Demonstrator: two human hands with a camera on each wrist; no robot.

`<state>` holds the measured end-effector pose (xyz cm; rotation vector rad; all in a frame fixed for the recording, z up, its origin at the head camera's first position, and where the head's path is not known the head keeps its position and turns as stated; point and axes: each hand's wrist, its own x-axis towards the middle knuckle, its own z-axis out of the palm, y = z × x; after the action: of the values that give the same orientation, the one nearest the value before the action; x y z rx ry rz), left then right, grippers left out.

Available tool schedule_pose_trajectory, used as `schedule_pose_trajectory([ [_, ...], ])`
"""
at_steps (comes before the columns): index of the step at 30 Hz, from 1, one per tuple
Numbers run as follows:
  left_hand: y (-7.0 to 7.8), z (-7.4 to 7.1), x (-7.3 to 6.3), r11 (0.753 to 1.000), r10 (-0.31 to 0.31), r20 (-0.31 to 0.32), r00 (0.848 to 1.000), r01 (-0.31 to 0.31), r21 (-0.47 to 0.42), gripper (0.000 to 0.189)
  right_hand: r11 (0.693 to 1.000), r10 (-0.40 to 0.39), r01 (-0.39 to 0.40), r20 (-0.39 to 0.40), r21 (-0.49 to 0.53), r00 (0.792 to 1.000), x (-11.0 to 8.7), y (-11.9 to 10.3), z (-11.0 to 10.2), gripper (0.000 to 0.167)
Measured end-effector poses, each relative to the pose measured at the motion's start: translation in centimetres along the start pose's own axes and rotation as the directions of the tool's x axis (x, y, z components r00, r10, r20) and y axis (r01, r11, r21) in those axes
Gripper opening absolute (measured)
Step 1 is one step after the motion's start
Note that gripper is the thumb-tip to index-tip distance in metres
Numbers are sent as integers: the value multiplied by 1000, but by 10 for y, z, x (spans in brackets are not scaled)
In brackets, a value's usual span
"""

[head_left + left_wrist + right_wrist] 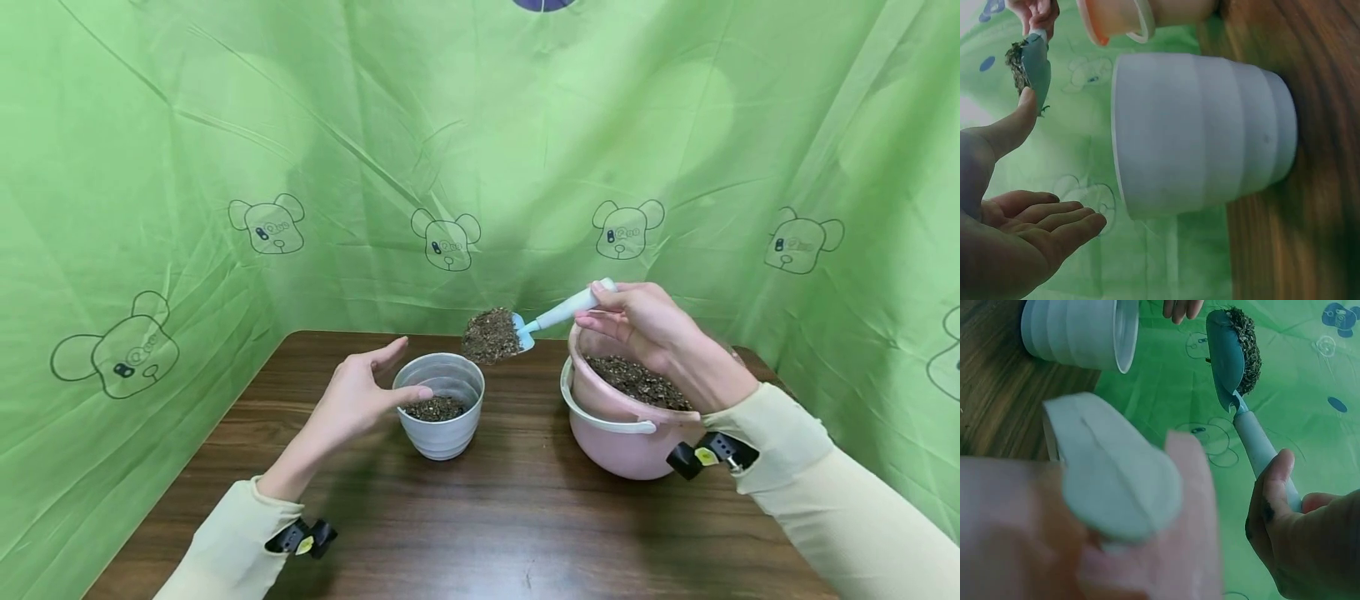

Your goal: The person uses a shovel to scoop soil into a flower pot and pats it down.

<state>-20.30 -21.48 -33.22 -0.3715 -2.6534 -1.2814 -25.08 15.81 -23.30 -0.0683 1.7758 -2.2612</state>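
The right hand (637,321) pinches the end of the scoop (557,312), which is up in the air near the back of the pot (441,437), with a big heap of dirt (491,336) on it. The left hand (360,392) holds nothing; its fingers are straight and its thumb is spread wide, close by the pot's rim. If the scoop tips too soon or shakes, dirt could spill on the counter (480,533), because the heap is high and looks loose. The left thumb looks like it is in the way over the pot's mouth, so dirt could land on it. A bump could knock the pot over. The pink bucket (618,458), with more dirt, stands on the right, under the right arm. Green cloth (510,125) hangs behind.
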Motion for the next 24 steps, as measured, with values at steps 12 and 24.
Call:
schedule_pose_trajectory([
  [12,-26,5,-7,997,-35,2,999,34,65,92,996,-16,17,9,-87,1000,9,24,17,23],
  [24,-34,13,-10,998,-53,28,998,54,-11,90,988,-93,92,-4,-121,996,20,46,38,21],
])
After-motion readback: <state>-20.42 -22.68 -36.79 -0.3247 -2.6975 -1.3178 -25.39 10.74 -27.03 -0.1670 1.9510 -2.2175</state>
